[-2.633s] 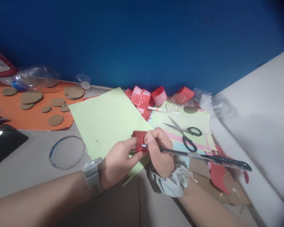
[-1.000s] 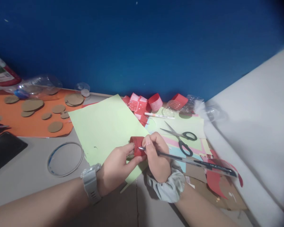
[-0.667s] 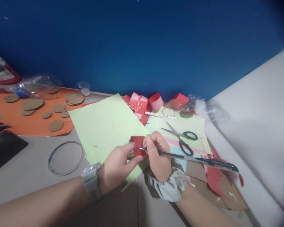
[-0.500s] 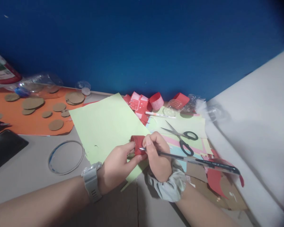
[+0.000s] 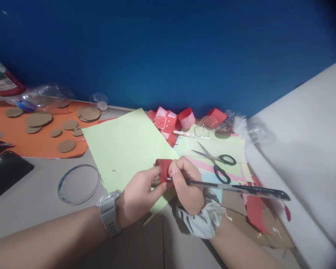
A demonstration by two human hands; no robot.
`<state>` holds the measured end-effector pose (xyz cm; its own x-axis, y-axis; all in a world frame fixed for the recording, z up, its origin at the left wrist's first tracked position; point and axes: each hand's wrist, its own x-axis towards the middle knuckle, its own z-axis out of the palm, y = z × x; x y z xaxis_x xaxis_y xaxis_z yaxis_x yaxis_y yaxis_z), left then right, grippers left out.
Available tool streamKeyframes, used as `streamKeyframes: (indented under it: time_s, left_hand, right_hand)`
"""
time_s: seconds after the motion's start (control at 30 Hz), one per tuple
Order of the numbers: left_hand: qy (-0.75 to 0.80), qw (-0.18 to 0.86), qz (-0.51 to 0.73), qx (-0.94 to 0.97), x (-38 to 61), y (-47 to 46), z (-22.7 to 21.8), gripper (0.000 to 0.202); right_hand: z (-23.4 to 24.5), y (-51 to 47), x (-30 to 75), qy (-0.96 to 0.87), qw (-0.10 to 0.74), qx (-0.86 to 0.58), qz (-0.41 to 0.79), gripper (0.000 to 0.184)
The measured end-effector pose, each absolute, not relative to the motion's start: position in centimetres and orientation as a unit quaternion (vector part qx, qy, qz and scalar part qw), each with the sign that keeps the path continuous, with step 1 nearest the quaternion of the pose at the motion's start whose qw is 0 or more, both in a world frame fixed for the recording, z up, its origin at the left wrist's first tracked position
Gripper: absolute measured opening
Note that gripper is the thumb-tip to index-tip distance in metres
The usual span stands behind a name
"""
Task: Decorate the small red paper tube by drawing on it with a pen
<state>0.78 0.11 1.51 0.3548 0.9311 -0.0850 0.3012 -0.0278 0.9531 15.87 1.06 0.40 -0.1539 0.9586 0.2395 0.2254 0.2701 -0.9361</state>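
Between the fingers of my left hand (image 5: 142,192) is a small red paper ring (image 5: 164,169) with dark lines drawn on its side. My thumb and fingers close on its left and lower edges. My right hand (image 5: 187,185) grips a black pen (image 5: 235,188), its tip against the lower part of the ring and its long barrel pointing right. Under the hands lies a pale green sheet (image 5: 126,140), turned at an angle. Just right of my right hand, open-bladed scissors (image 5: 220,162) with black handles rest on coloured papers (image 5: 184,149).
Cardboard discs (image 5: 39,119) lie on an orange sheet (image 5: 53,149) at left, with a clear plastic bottle (image 5: 49,95) behind. A black phone (image 5: 9,173) and a thin hoop (image 5: 61,186) are nearer. Red and pink paper rings (image 5: 186,118) stand along the blue wall (image 5: 168,52). A white marker (image 5: 189,135) lies near them.
The pen has swung slightly, its tip dropping lower on the red ring and its far end moving right. Both hands keep their hold. The view has shifted a little.
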Motion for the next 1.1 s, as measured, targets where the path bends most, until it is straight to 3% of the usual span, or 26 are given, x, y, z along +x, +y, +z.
streamKeyframes:
  time_s: [1.1]
  left_hand:
    - [0.479, 0.514, 0.305, 0.643, 0.77, 0.17, 1.72, 0.016]
  right_hand:
    - [0.47, 1.09, 15.97, -0.656, 0.459, -0.452, 0.393, 0.025]
